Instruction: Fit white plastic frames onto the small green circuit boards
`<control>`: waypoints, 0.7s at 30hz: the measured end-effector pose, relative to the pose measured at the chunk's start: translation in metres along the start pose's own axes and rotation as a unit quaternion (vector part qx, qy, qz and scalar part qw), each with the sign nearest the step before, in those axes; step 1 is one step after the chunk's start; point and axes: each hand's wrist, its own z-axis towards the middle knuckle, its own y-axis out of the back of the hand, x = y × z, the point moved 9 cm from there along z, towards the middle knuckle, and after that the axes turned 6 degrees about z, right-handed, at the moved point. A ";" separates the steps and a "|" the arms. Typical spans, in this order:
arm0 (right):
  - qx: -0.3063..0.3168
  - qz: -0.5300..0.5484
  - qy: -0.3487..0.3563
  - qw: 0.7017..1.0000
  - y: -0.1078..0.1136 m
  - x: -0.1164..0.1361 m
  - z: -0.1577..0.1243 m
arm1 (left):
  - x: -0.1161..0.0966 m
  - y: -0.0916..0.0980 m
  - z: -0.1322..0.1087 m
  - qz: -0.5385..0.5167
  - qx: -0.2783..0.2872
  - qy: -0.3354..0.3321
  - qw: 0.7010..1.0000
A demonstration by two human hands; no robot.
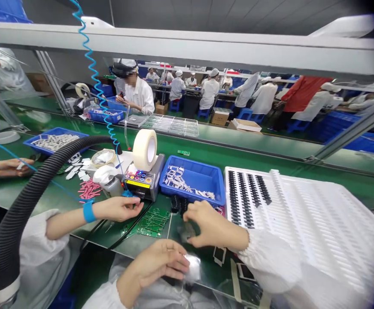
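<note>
My left hand (161, 261) is low at the table's front edge, its fingers closed on a shiny, see-through piece (193, 267) that glares in the light. Just above and to the right, my right hand (211, 225) curls thumb and fingers around a small, blurred, greyish see-through piece (187, 232); its kind is unclear. Behind the right fingers stand small black parts (175, 203). Green circuit boards (153, 222) lie stacked left of my hands. White-and-black frame-like pieces (219, 255) rest under my right wrist.
A blue bin (202, 175) of small white parts stands behind my hands. On the right, a white foam tray (290, 206) holds rows of black parts. A co-worker's hand (119, 208) with a blue wristband is near a machine (143, 180) carrying a tape roll (145, 149). A black hose (28, 189) arches on the left.
</note>
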 end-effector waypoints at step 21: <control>-0.101 -0.087 -0.106 0.985 0.054 -0.031 -0.049 | -0.012 0.024 0.010 -0.072 -0.171 -0.042 0.982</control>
